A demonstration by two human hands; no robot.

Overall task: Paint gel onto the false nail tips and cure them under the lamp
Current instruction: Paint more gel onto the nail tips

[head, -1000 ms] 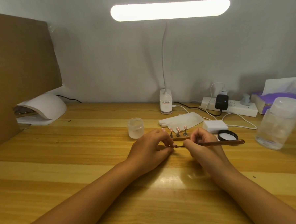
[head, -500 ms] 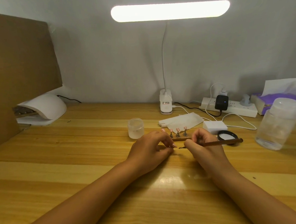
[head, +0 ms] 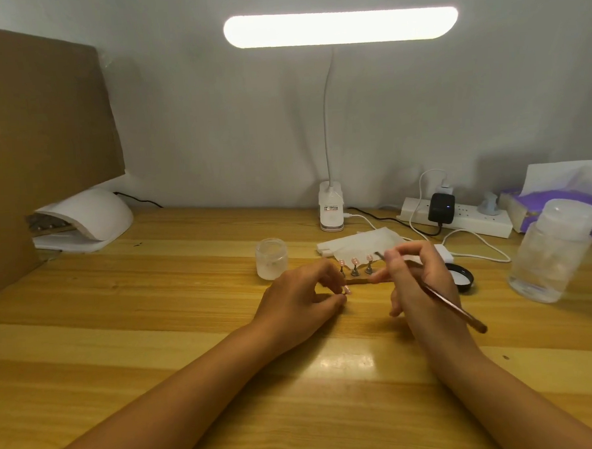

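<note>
Swung round since a second ago, the brush (head: 453, 306): no longer level with its bristles at the left hand (head: 301, 296), now slanting, bristle end raised toward the back beside the rightmost stand, handle end pointing to the near right. Gripping that brush in the right hand (head: 417, 283), fingers curled round the shaft close to the bristle end. Pinching something small and pink between left thumb and forefinger, probably one false nail tip (head: 346, 290), though too small to tell apart from a fingernail.

Standing just behind both hands on a narrow brown strip (head: 361, 282): three more nail tips (head: 355, 260), pale glossy pink ovals, each on a small dark peg, upright in a row and apart from one another.

Reading nothing clearly: a small printed label on the desk lamp's white clip base (head: 331, 210), too fine to make out; a purple pattern on the tissue pack (head: 533, 205) at the far right, with no legible words.

Sitting just left of the stands, a frosted jar (head: 271, 259), lid off, whitish inside, contents unclear. Lying beside the right hand, a black lid (head: 463, 277), face up, white inside. Standing farther right, a clear capped bottle (head: 553, 255), seemingly with clear liquid in it. Resting at the far left of the wooden table (head: 156, 334), the white domed curing lamp (head: 88, 214), well apart from the tips, opening turned to the left.
</note>
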